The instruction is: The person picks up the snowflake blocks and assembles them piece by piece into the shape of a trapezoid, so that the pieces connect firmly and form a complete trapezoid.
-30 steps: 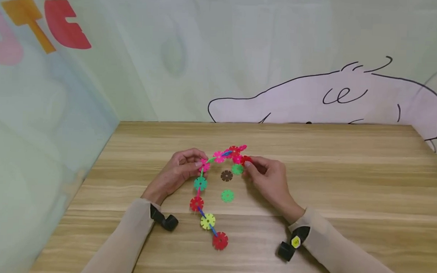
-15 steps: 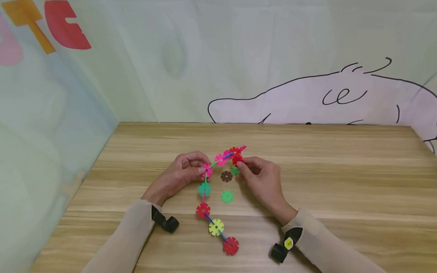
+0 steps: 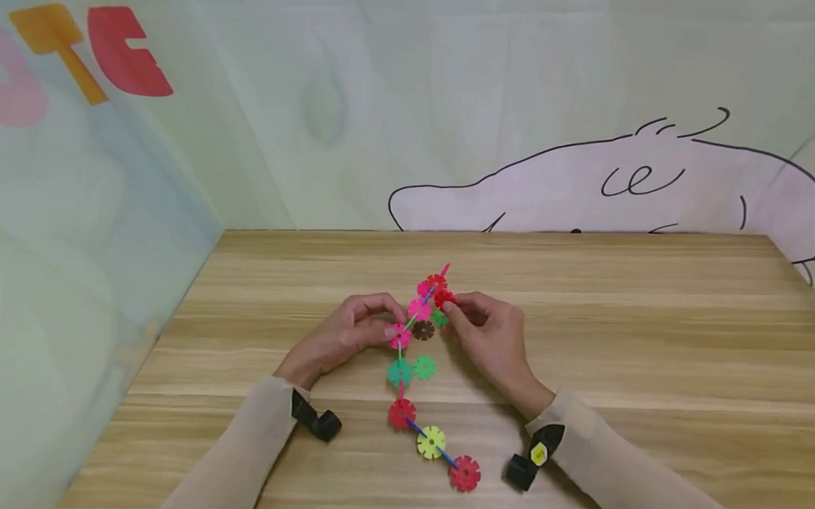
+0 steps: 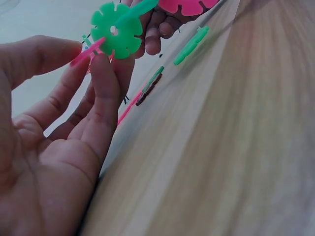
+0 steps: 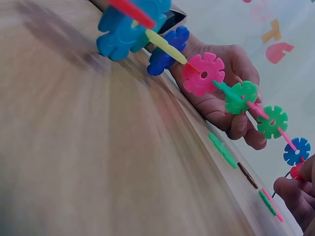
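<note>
Your left hand [image 3: 347, 332] pinches, thumb against fingers, a pink disc [image 3: 401, 340] of the multicoloured chain [image 3: 394, 376], whose notched, plastic-looking discs slot together crosswise. The chain runs above the middle of the wood-grained table [image 3: 647, 330], far to near right. Your right hand [image 3: 491, 334] pinches a red disc [image 3: 443, 296] by the chain's far part; whether these join is unclear. A brown disc [image 3: 427, 334] and, nearer, a green disc [image 3: 428, 370] lie flat and loose.
</note>
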`<state>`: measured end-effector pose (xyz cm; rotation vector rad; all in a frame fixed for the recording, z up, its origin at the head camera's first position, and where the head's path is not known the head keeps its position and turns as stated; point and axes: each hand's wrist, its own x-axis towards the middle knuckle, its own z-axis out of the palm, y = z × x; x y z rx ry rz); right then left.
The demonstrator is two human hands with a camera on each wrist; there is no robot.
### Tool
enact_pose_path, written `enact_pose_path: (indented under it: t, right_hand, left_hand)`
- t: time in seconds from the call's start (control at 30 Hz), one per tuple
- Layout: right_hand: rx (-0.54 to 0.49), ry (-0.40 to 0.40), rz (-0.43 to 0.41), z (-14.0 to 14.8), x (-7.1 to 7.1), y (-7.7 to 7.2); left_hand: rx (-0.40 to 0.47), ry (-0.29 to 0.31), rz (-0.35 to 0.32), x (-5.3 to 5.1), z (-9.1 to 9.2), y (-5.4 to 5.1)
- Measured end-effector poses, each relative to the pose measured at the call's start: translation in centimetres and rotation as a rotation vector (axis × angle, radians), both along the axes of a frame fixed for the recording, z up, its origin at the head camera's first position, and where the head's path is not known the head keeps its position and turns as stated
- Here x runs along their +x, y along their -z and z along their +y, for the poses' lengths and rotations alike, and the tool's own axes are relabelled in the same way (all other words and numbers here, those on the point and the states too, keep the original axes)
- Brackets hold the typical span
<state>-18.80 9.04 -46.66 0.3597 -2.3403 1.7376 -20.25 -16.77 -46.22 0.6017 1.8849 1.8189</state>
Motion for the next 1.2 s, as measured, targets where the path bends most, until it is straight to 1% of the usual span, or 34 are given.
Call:
enact_pose_path:
  t: [0.03, 0.2, 0.3, 0.37, 0.47, 0.53, 0.6, 0.7, 0.77, 0.83, 0.93, 1.03, 1.07, 1.13, 1.2]
  right_hand:
    - [-0.003, 0.000, 0.000, 0.0, 0.0, 0.0]
    - [0.001, -0.001, 0.015, 0.1, 0.0, 0.1]
    - [0.007, -0.003, 0.025, 0.1, -0.1, 0.1]
    - [0.011, -0.005, 0.028, 0.0, -0.1, 0.1]
    - [0.013, -0.005, 0.029, 0.0, -0.1, 0.1]
    - [0.013, -0.004, 0.035, -0.1, 0.0, 0.1]
    - [0.021, -0.003, 0.049, -0.2, -0.1, 0.1]
    - [0.048, -0.008, 0.085, -0.5, -0.2, 0.1]
    - [0.068, -0.012, 0.112, -0.8, -0.4, 0.2]
    - [0.085, -0.011, 0.142, -1.0, -0.5, 0.2]
    - [0.106, 0.000, 0.197, -1.2, -0.7, 0.2]
    - [0.131, 0.022, 0.252, -1.4, -0.8, 0.1]
    - [0.135, 0.028, 0.268, -1.5, -0.8, 0.1]
    - [0.141, 0.037, 0.290, -1.7, -0.9, 0.2]
    - [0.148, 0.044, 0.308, -1.9, -0.9, 0.2]
  left_hand:
    - [-0.012, -0.006, 0.009, 0.1, 0.0, 0.0]
    - [-0.126, -0.072, 0.102, 0.3, 0.4, -0.3]
    - [-0.164, -0.106, 0.125, 0.3, 0.9, -0.3]
    - [-0.162, -0.122, 0.102, 0.2, 1.3, -0.3]
    - [-0.138, -0.156, 0.027, 0.0, 2.0, -0.3]
    - [-0.128, -0.195, -0.022, -0.2, 2.4, -0.3]
    - [-0.130, -0.231, -0.047, -0.3, 2.7, -0.4]
    - [-0.146, -0.272, -0.051, -0.6, 3.2, -0.4]
    - [-0.157, -0.308, -0.036, -0.8, 3.6, -0.4]
    - [-0.159, -0.358, -0.020, -1.0, 4.0, -0.4]
    - [-0.156, -0.451, 0.001, -1.3, 4.6, -0.4]
    - [-0.132, -0.523, 0.006, -1.5, 5.1, -0.4]
    - [-0.115, -0.539, 0.004, -1.6, 5.2, -0.4]
    - [-0.087, -0.565, -0.002, -1.7, 5.5, -0.4]
    - [-0.045, -0.577, -0.023, -1.7, 5.6, -0.3]
